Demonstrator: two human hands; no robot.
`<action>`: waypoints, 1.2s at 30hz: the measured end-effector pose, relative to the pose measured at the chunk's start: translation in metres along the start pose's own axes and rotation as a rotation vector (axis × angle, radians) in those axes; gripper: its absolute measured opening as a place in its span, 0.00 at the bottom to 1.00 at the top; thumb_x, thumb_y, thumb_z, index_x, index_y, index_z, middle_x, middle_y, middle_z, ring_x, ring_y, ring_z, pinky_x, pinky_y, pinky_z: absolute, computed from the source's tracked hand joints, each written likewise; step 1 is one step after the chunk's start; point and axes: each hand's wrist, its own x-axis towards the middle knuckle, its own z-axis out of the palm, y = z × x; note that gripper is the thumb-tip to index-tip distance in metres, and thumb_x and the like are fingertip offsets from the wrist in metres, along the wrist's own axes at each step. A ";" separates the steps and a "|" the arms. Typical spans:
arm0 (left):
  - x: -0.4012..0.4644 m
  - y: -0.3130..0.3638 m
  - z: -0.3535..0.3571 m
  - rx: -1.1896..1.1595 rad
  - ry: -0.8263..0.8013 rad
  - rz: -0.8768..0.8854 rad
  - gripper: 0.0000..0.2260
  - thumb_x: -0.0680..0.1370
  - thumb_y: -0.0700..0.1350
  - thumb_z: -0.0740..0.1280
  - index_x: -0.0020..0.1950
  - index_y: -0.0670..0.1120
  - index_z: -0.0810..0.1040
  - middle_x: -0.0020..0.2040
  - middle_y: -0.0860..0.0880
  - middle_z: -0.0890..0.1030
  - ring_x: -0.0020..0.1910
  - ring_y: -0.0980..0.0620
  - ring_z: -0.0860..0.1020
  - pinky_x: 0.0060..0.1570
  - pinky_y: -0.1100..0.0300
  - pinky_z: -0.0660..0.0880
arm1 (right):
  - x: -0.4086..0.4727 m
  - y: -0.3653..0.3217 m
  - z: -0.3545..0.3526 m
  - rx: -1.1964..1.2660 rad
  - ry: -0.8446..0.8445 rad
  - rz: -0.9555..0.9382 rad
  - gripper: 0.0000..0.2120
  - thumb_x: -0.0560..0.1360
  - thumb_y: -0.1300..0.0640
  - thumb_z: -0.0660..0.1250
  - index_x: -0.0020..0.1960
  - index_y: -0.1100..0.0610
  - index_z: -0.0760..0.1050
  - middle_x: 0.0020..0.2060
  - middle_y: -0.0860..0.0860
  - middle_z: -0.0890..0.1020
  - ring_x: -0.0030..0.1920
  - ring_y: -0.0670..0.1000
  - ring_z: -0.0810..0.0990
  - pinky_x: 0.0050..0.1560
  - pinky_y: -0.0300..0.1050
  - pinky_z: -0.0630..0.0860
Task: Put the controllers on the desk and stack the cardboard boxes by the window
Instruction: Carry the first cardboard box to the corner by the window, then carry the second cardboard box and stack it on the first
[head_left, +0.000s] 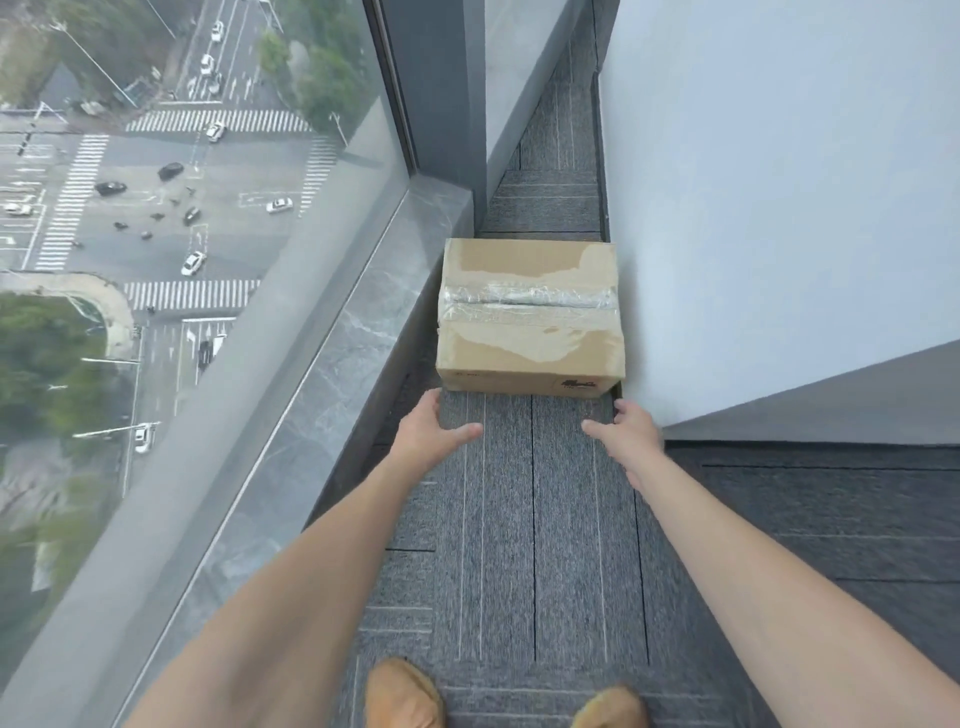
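A taped brown cardboard box (530, 317) rests on the grey carpet, wedged between the window ledge and the white wall. My left hand (431, 431) hovers just short of the box's near left corner, fingers spread, holding nothing. My right hand (631, 434) is at the near right corner, also open and empty, close to the wall. Neither hand touches the box as far as I can see. No controllers or desk are in view.
A grey marble window ledge (322, 364) runs along the left under a tall glass window (156, 208). The white wall (779, 208) bounds the right. Carpet floor (530, 545) stretches toward my tan shoes (402, 696).
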 end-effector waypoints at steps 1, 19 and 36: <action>-0.022 0.012 -0.011 0.060 -0.022 0.014 0.42 0.71 0.59 0.76 0.80 0.49 0.60 0.75 0.45 0.70 0.69 0.46 0.74 0.66 0.48 0.74 | -0.025 -0.014 -0.009 -0.105 -0.038 -0.041 0.35 0.76 0.53 0.74 0.78 0.57 0.64 0.74 0.55 0.72 0.71 0.57 0.73 0.71 0.56 0.71; -0.458 0.175 -0.240 0.403 -0.076 -0.040 0.17 0.77 0.52 0.68 0.61 0.44 0.75 0.59 0.46 0.79 0.56 0.46 0.77 0.52 0.54 0.75 | -0.484 -0.264 -0.160 -0.990 -0.441 -0.593 0.19 0.79 0.47 0.65 0.67 0.53 0.77 0.62 0.52 0.82 0.61 0.53 0.80 0.61 0.47 0.76; -0.845 -0.010 -0.198 -0.213 0.587 -0.575 0.17 0.79 0.48 0.66 0.67 0.45 0.76 0.66 0.43 0.77 0.64 0.43 0.75 0.59 0.56 0.73 | -0.812 -0.192 -0.028 -1.525 -0.845 -1.363 0.17 0.79 0.50 0.66 0.65 0.56 0.80 0.63 0.56 0.82 0.64 0.56 0.79 0.65 0.47 0.75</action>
